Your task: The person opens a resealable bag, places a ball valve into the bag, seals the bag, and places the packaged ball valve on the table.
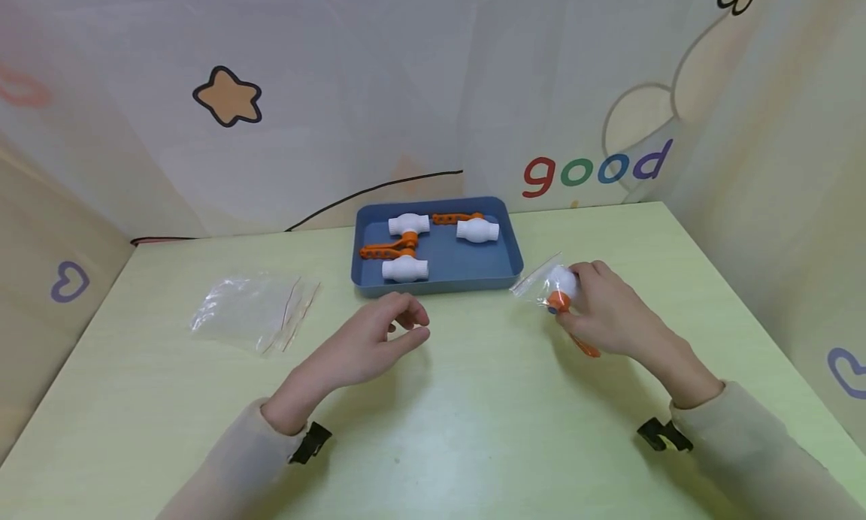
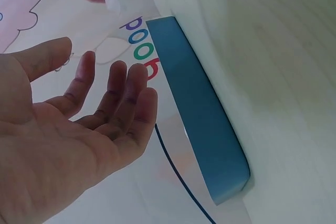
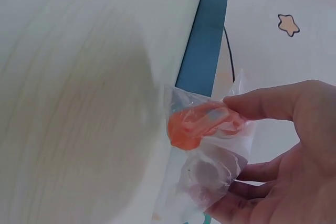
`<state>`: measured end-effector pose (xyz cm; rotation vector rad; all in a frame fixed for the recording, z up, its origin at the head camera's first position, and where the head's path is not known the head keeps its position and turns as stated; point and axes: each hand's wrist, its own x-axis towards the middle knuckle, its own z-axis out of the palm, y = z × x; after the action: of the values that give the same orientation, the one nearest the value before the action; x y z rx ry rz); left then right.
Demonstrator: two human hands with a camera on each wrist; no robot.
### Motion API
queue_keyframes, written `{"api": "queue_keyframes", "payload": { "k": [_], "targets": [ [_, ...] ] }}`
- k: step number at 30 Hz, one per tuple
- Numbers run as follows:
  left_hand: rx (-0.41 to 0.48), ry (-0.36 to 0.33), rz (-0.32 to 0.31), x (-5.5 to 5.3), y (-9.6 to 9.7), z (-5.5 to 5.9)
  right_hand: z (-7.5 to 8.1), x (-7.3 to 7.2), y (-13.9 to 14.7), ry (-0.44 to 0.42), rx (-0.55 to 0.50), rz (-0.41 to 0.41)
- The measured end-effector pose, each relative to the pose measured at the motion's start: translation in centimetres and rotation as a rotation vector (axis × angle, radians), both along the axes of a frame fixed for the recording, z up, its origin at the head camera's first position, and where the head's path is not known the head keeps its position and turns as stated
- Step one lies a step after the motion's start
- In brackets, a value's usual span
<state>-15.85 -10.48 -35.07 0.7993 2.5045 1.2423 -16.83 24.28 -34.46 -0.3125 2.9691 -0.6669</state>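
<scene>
My right hand grips a white ball valve with an orange handle, which sits inside a clear zip bag. In the right wrist view, thumb and fingers pinch the bag from both sides, and the orange handle shows through the plastic. My left hand hovers in front of the tray with nothing in it; the left wrist view shows its palm bare and its fingers loosely bent. Behind the hands stands a blue-grey tray with three more white valves with orange handles.
A pile of flat clear zip bags with red seal lines lies on the pale table, left of the tray. A printed cloth hangs behind the table and along both sides.
</scene>
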Motion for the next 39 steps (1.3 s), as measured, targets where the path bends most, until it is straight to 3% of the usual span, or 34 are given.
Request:
{"api": "queue_keyframes", "payload": {
  "k": [9, 23, 39],
  "targets": [
    [-0.022, -0.021, 0.008, -0.3, -1.1, -0.2, -0.3, -0.9, 2.3, -0.066, 0.014, -0.033],
    [-0.057, -0.076, -0.043, -0.5, -2.1, -0.3, -1.4, -2.1, 4.8, -0.149, 0.025, -0.068],
    [-0.089, -0.076, -0.034, -1.0, -3.2, -0.8, -1.0, -3.4, 7.3, -0.222, 0.034, -0.154]
  ]
}}
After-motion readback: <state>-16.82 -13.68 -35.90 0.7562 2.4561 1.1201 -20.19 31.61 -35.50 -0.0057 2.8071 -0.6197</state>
